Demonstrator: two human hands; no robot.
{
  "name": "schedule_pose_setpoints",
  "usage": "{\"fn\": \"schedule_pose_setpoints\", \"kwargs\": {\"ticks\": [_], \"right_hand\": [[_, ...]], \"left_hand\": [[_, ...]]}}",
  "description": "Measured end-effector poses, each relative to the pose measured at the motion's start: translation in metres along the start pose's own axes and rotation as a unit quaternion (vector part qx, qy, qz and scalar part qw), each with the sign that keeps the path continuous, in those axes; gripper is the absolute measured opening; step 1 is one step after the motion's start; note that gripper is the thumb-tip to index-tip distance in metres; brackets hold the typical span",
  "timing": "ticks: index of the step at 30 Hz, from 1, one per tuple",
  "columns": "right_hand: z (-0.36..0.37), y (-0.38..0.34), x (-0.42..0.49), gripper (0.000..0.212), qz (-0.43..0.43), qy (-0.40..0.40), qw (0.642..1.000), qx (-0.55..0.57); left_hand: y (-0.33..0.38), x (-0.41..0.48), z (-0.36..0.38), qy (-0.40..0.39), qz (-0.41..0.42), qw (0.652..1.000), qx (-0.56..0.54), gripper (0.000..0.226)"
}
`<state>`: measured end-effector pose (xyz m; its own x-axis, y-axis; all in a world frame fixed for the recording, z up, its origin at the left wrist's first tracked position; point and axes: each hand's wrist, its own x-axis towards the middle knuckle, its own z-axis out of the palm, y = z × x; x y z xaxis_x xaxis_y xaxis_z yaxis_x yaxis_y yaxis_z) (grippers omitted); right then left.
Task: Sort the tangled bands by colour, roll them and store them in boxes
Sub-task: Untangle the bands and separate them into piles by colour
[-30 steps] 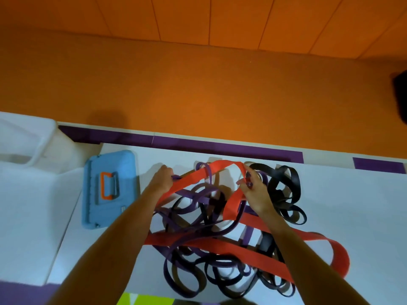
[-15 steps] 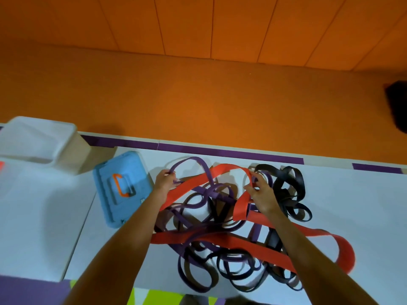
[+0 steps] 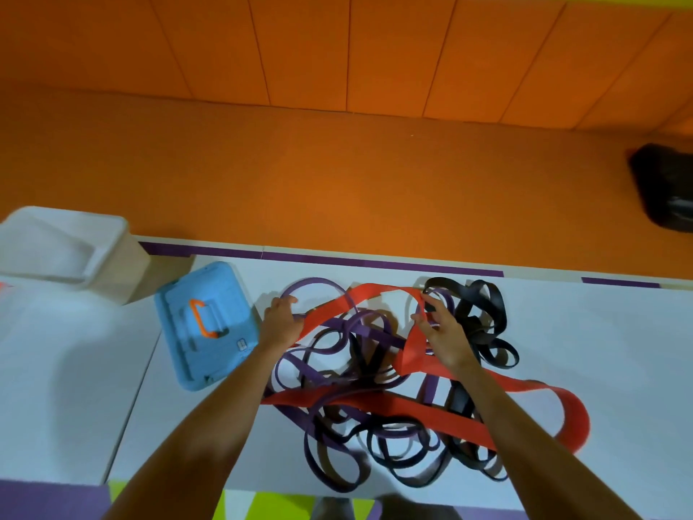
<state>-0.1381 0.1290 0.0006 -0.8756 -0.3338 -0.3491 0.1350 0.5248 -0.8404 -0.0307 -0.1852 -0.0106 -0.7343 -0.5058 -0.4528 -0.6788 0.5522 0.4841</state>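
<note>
A: What's around the heap, starting at the left?

B: A white bin (image 3: 63, 249) at the far left. Next is the blue box (image 3: 221, 294), lying lid-up on the white table (image 3: 600, 350) with its orange handle (image 3: 200, 319) showing. It sits skewed, just beside the left hand (image 3: 281, 320). Far right, on the orange floor (image 3: 337, 174), there is a dark object (image 3: 663, 185), too blurred to name.

A: And the hands?

B: The left hand's fingers are curled round the red band (image 3: 375, 292), with a loop of the purple bands (image 3: 318, 285) at its fingertips. The right hand (image 3: 444, 332) pinches the same red band where it folds downward.

A: What's in the way?

B: The purple bands and black bands (image 3: 483, 298) are looped over and under the red one in the middle of the table. The black ones crowd against the right hand's far side.

A: How does the red band run?

B: Its raised stretch arches left to right between the hands. The rest lies long across the heap, from the left forearm out to a wide loop at the near right.
</note>
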Motion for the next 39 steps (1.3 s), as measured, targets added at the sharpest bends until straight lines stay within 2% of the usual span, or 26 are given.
{"fn": "schedule_pose_setpoints", "kwargs": {"ticks": [3, 6, 10, 13, 16, 20, 22, 25, 28, 31, 34, 36, 39], "right_hand": [[-0.005, -0.004, 0.003, 0.051, -0.025, 0.005, 1.0, 0.018], [-0.011, -0.009, 0.01, 0.049, -0.042, 0.011, 0.998, 0.055], [-0.026, -0.014, 0.025, 0.045, -0.078, 0.028, 0.996, 0.024], [-0.037, -0.012, 0.039, 0.038, -0.099, 0.04, 0.994, 0.006], [-0.041, -0.008, 0.053, 0.035, -0.106, 0.05, 0.993, -0.008], [-0.037, -0.004, 0.068, 0.036, -0.093, 0.054, 0.994, -0.003], [-0.032, -0.003, 0.074, 0.037, -0.074, 0.06, 0.995, 0.008], [-0.021, -0.002, 0.082, 0.04, -0.046, 0.069, 0.996, 0.018], [-0.008, -0.004, 0.09, 0.038, -0.021, 0.085, 0.996, 0.03], [0.004, -0.004, 0.1, 0.032, 0.004, 0.083, 0.996, 0.031], [0.017, 0.002, 0.105, 0.03, 0.019, 0.032, 0.999, 0.01], [0.021, 0.006, 0.104, 0.034, 0.034, 0.003, 0.999, -0.017], [0.023, 0.009, 0.096, 0.038, 0.06, -0.006, 0.998, 0.006]], "left_hand": [[0.015, 0.0, 0.013, -0.043, 0.032, 0.995, 0.08, 0.049], [0.024, -0.001, 0.025, -0.062, 0.033, 0.986, 0.148, 0.06], [0.015, 0.0, 0.032, -0.021, 0.061, 0.956, 0.285, 0.069], [0.008, 0.003, 0.031, -0.002, 0.092, 0.942, 0.322, 0.057], [0.004, 0.008, 0.022, 0.022, 0.083, 0.961, 0.262, 0.044], [-0.005, 0.009, 0.004, 0.15, 0.032, 0.985, 0.074, 0.028], [-0.01, 0.009, -0.008, 0.215, -0.019, 0.976, -0.027, 0.021], [-0.021, 0.012, -0.025, 0.269, -0.085, 0.953, -0.11, 0.014], [-0.032, 0.012, -0.037, 0.257, -0.101, 0.955, -0.112, 0.021], [-0.042, 0.009, -0.038, 0.175, -0.089, 0.978, -0.07, 0.031], [-0.048, 0.006, -0.031, 0.105, -0.066, 0.992, -0.011, 0.034], [-0.049, 0.005, -0.026, 0.104, -0.064, 0.992, -0.011, 0.034], [-0.045, 0.005, -0.023, 0.12, -0.068, 0.99, -0.031, 0.034]]}}
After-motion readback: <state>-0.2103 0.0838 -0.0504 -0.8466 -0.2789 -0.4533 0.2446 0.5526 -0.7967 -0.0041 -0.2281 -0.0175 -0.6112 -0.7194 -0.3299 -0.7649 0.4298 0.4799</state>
